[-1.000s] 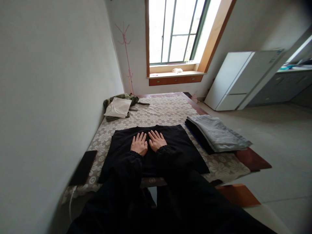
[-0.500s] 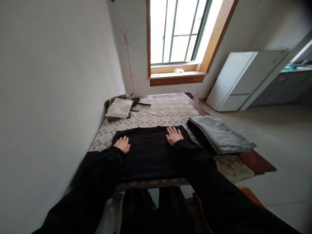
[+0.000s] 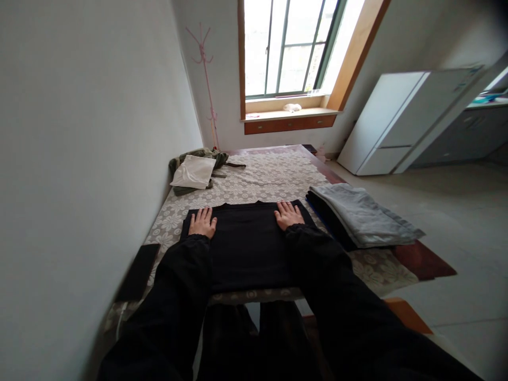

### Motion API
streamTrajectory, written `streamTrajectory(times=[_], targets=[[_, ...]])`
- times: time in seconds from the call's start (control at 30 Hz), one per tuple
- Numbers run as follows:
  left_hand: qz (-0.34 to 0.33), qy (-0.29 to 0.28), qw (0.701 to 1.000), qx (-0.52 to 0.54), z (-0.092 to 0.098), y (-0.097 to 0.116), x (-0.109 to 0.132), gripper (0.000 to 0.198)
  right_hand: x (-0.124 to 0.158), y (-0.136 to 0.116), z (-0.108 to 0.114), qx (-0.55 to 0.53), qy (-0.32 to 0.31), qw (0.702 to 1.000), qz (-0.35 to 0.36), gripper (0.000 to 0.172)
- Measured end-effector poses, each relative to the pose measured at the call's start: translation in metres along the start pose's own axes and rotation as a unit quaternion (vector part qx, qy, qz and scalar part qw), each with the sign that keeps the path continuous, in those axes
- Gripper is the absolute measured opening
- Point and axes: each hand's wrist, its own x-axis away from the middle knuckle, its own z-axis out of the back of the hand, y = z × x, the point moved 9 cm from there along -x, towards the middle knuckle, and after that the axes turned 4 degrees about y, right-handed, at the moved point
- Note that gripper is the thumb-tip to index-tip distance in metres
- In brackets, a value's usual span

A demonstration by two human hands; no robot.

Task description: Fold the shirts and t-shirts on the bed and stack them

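A black garment (image 3: 248,241) lies spread flat on a table covered with a floral lace cloth (image 3: 270,180). My left hand (image 3: 202,222) rests flat on the garment's far left corner, fingers stretched out. My right hand (image 3: 288,214) lies flat on its far right corner, fingers spread. Both arms wear black sleeves that cover part of the garment's near side. Neither hand holds anything.
A folded grey garment (image 3: 363,214) on a dark one sits right of the black garment. A white folded cloth (image 3: 193,172) on an olive garment lies at the far left. A dark flat object (image 3: 138,270) lies by the wall. Behind are a window, a pink coat stand and a white fridge (image 3: 397,119).
My hands slid apart from the middle of the black garment to its far corners, then the left hand moved slightly forward. The garment lies flatter and squarer now.
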Motion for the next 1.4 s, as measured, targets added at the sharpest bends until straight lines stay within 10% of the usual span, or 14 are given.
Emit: streamTrajectory(times=[0.23,0.5,0.6,1.0,1.4], targets=[[0.042,0.015,0.999,-0.022,0.022,-0.043,0.018,0.061,0.000,0.036,0.021,0.029,0.018,0.999,-0.011,0.059],[-0.156,0.024,0.987,0.016,0.016,0.100,0.119,0.061,0.131,-0.097,0.023,-0.057,0.017,0.975,0.213,0.059],[-0.172,0.006,0.984,0.038,0.008,0.117,0.151,0.061,0.178,-0.111,0.012,-0.063,0.005,0.973,0.222,0.060],[-0.014,0.065,0.998,0.005,0.048,-0.043,0.189,0.058,0.194,0.074,0.024,0.023,0.136,0.989,0.046,0.061],[0.239,0.123,0.942,0.202,0.080,-0.110,0.262,0.047,0.241,0.148,0.057,-0.161,0.233,0.958,-0.039,0.045]])
